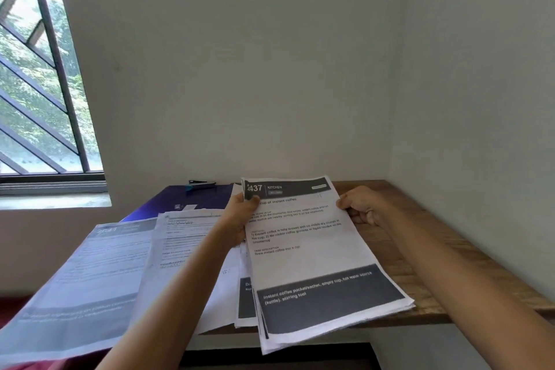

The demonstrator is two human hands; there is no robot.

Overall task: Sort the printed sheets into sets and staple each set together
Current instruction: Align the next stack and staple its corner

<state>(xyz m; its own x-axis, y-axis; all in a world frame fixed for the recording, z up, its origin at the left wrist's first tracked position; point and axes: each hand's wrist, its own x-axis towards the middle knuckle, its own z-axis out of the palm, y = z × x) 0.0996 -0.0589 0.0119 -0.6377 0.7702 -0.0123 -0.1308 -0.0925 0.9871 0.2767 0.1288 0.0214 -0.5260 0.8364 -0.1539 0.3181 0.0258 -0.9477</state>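
We hold a stack of printed sheets [315, 249] with both hands just over the wooden surface [426, 267]. Our left hand [240, 218] pinches its top left corner and our right hand [365, 209] grips its top right edge. To the left lie loose sheets [90, 279], spread out, and a small stapler [199, 185] sits on a purple folder [168, 201] near the wall.
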